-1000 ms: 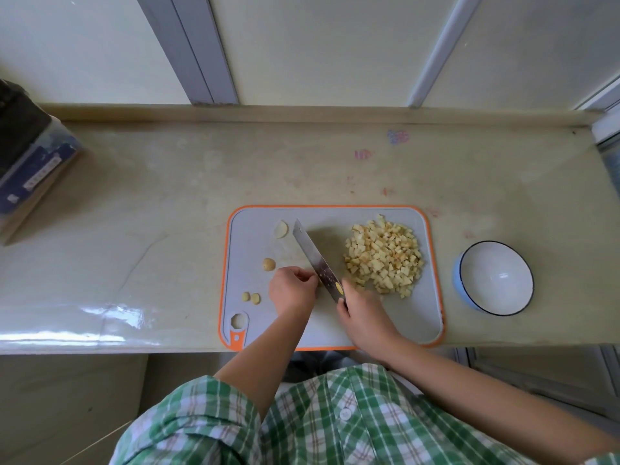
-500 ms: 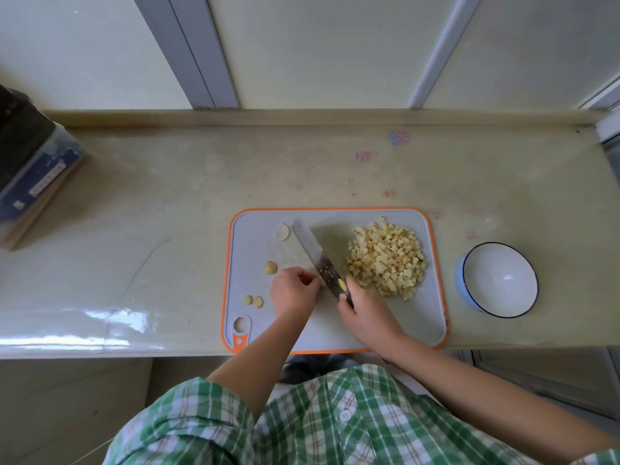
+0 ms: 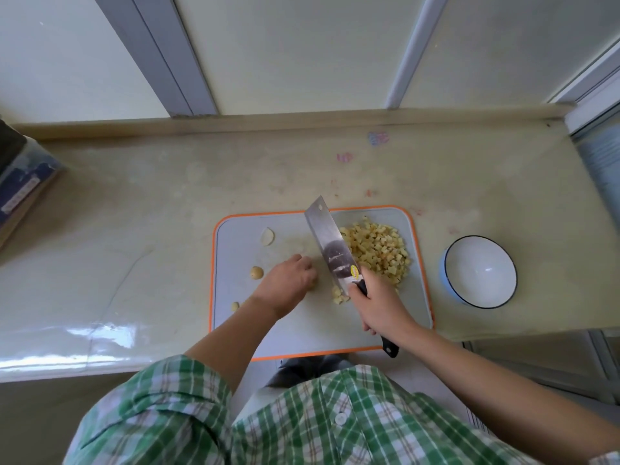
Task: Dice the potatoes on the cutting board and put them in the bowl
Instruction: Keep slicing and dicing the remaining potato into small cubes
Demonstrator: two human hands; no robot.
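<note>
Fingers of the right hand grip the cleaver above the cutting board; the left hand curls its fingers over a potato piece. Diced potatoes lie heaped on the board, the bowl beside it.

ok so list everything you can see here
cutting board: one, grey with orange rim, on the beige counter
diced potato pile: one, yellow, right part of the board
cleaver: one, steel blade, black handle, tilted over the board
loose dice: few, yellow, by the cleaver's heel
potato scraps: three showing, pale yellow, left part of the board
bowl: one, white inside, blue outside, right of the board
box: one, dark blue, far left
shirt: one, green plaid
left hand: on the board, fingers curled
right hand: grips the cleaver handle
</note>
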